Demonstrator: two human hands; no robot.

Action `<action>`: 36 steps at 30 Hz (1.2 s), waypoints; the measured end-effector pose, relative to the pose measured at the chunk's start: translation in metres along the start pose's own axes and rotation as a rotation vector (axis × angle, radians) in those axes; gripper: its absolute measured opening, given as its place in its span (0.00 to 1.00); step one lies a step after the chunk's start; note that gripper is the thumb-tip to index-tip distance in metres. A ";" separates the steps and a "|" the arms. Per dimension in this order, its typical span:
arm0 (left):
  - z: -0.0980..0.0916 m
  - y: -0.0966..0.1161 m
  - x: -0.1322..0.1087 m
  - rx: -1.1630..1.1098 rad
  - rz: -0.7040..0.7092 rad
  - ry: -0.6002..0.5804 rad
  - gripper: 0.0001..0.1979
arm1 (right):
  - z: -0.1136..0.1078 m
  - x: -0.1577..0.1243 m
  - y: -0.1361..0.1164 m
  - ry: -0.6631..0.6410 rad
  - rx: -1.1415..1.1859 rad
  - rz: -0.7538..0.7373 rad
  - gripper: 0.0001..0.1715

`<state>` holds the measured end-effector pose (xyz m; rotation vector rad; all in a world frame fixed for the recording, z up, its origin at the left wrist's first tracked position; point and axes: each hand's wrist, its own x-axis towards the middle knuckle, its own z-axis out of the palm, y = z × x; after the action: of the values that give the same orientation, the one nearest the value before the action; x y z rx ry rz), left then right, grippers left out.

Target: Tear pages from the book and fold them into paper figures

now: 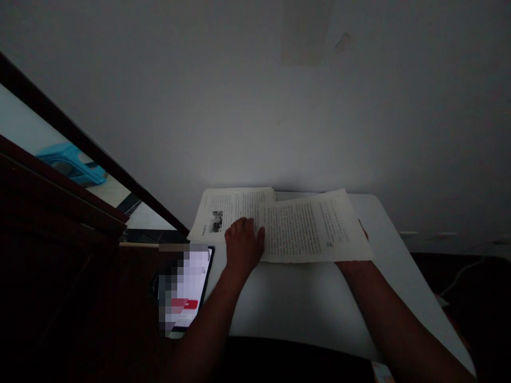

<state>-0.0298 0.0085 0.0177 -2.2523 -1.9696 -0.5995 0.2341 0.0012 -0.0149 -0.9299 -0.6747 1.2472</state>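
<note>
An open book (227, 210) with printed text lies at the far side of a white table (303, 303). My left hand (242, 246) rests flat on its left page, fingers stretched out and together. A right-hand leaf (311, 229) is lifted and tilted toward me. My right hand (361, 234) is behind that leaf, almost wholly hidden by it; only the wrist and forearm show below the paper. The hand seems to bear the leaf up.
A lit phone (187, 290) lies at the table's left edge, next to dark wooden furniture (59, 239). A plain white wall (279, 106) rises just behind the table. A blue plastic object (74, 162) sits far left on the floor beyond. It is dim.
</note>
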 end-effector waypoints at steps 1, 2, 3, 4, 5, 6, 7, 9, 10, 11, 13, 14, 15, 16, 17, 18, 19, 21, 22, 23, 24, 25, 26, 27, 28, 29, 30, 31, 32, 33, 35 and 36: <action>0.000 -0.002 0.001 0.002 -0.007 0.004 0.18 | 0.000 0.000 0.000 0.040 0.065 0.021 0.20; 0.000 -0.003 0.002 0.001 -0.012 0.009 0.18 | 0.000 -0.001 0.000 0.078 0.120 0.042 0.19; 0.000 -0.004 0.002 -0.004 -0.014 0.017 0.18 | 0.001 -0.001 0.000 0.106 0.161 0.062 0.19; 0.000 -0.003 0.002 -0.014 -0.010 0.026 0.18 | 0.001 -0.001 0.000 0.118 0.182 0.078 0.18; 0.000 0.000 0.001 -0.032 0.004 0.034 0.18 | 0.003 -0.002 -0.001 0.123 0.197 0.093 0.18; 0.000 0.004 0.000 -0.056 0.029 0.040 0.18 | 0.005 -0.003 -0.002 0.125 0.214 0.101 0.17; 0.000 0.010 -0.003 -0.087 0.065 0.042 0.18 | 0.007 -0.004 -0.004 0.126 0.232 0.105 0.17; 0.000 0.024 -0.008 -0.157 0.181 0.032 0.18 | 0.015 -0.007 -0.009 0.128 0.262 0.099 0.17; -0.001 0.032 -0.012 -0.185 0.248 0.005 0.18 | 0.019 -0.009 -0.012 0.129 0.263 0.097 0.16; -0.001 0.040 -0.015 -0.204 0.308 -0.026 0.18 | 0.023 -0.011 -0.014 0.124 0.245 0.095 0.15; 0.000 0.054 -0.023 -0.230 0.399 -0.096 0.18 | 0.030 -0.015 -0.017 0.109 0.187 0.096 0.15; 0.000 0.060 -0.026 -0.240 0.422 -0.124 0.17 | 0.033 -0.017 -0.017 0.105 0.147 0.091 0.15; 0.000 0.065 -0.029 -0.247 0.436 -0.156 0.17 | 0.035 -0.018 -0.017 0.100 0.111 0.087 0.15; -0.001 0.069 -0.032 -0.259 0.448 -0.176 0.16 | 0.037 -0.020 -0.016 0.093 0.072 0.089 0.15; -0.001 0.073 -0.035 -0.274 0.463 -0.194 0.16 | 0.039 -0.021 -0.016 0.087 0.034 0.093 0.15; -0.001 0.076 -0.037 -0.291 0.480 -0.211 0.16 | 0.040 -0.022 -0.015 0.078 -0.009 0.097 0.16; -0.001 0.079 -0.038 -0.310 0.498 -0.219 0.16 | 0.042 -0.022 -0.014 0.070 -0.059 0.095 0.18; -0.002 0.082 -0.041 -0.346 0.533 -0.232 0.17 | 0.045 -0.023 -0.013 0.060 -0.196 0.057 0.23; -0.002 0.083 -0.042 -0.362 0.551 -0.239 0.18 | 0.046 -0.022 -0.012 0.052 -0.277 0.030 0.26; -0.002 0.084 -0.042 -0.375 0.576 -0.250 0.18 | 0.047 -0.022 -0.011 0.043 -0.358 0.004 0.28; -0.002 0.085 -0.043 -0.389 0.604 -0.260 0.18 | 0.047 -0.021 -0.011 0.034 -0.434 -0.021 0.29; -0.002 0.085 -0.043 -0.406 0.637 -0.266 0.18 | 0.046 -0.020 -0.010 0.031 -0.499 -0.046 0.31; -0.002 0.085 -0.043 -0.423 0.673 -0.268 0.16 | 0.045 -0.020 -0.008 0.030 -0.557 -0.068 0.33; -0.002 0.084 -0.044 -0.439 0.708 -0.266 0.15 | 0.043 -0.019 -0.007 0.034 -0.611 -0.086 0.35; -0.001 0.084 -0.044 -0.453 0.738 -0.261 0.14 | 0.041 -0.019 -0.006 0.041 -0.661 -0.100 0.36; -0.002 0.083 -0.044 -0.462 0.761 -0.256 0.13 | 0.039 -0.019 -0.005 0.046 -0.708 -0.106 0.37; -0.002 0.081 -0.045 -0.469 0.777 -0.251 0.13 | 0.037 -0.018 -0.005 0.050 -0.751 -0.107 0.38; -0.003 0.079 -0.045 -0.474 0.785 -0.250 0.14 | 0.036 -0.018 -0.004 0.052 -0.792 -0.108 0.39; -0.004 0.076 -0.046 -0.482 0.782 -0.252 0.15 | 0.034 -0.018 -0.004 0.055 -0.830 -0.112 0.40; -0.006 0.072 -0.046 -0.495 0.764 -0.246 0.16 | 0.033 -0.019 -0.004 0.058 -0.863 -0.123 0.40; -0.010 0.060 -0.046 -0.522 0.694 -0.259 0.18 | 0.032 -0.019 -0.004 0.063 -0.922 -0.152 0.40; -0.012 0.054 -0.045 -0.527 0.621 -0.250 0.17 | 0.032 -0.019 -0.004 0.066 -0.948 -0.165 0.40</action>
<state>0.0151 -0.0464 0.0233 -3.1765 -1.1301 -0.8485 0.2048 -0.0104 0.0046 -1.6298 -1.3031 0.7093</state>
